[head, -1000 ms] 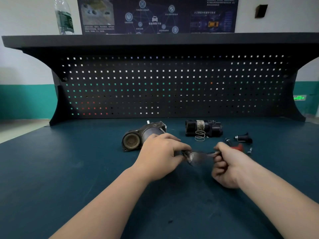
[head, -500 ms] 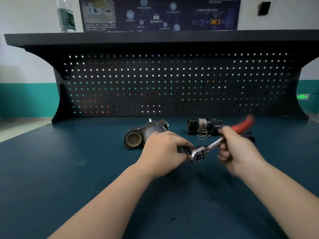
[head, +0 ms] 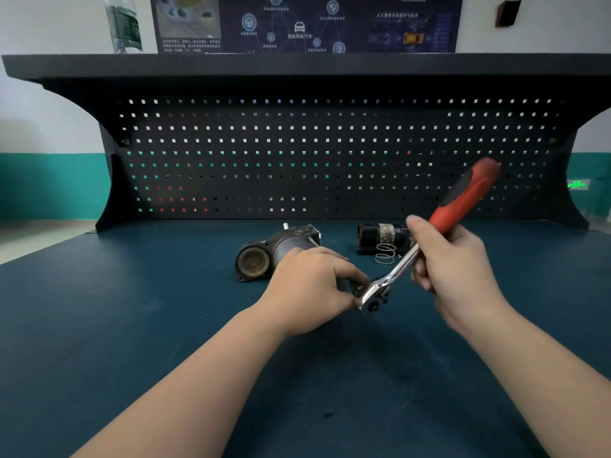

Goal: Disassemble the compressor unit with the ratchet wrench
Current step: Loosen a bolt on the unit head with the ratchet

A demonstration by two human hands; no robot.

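Right hand [head: 458, 269] grips ratchet wrench [head: 426, 241]; left hand [head: 310, 289] pinches small part at wrench head. Dark teal surface [head: 132, 325]; pegboard [head: 330, 160] beyond hands.

Dim, even indoor light leaves the dark teal worktop [head: 99, 342] murky, with soft shadows under both forearms. The red-handled chrome ratchet wrench [head: 463, 196] smears with motion blur. Wide-angle distortion bows the black perforated metal back panel [head: 297, 153] towards the edges.
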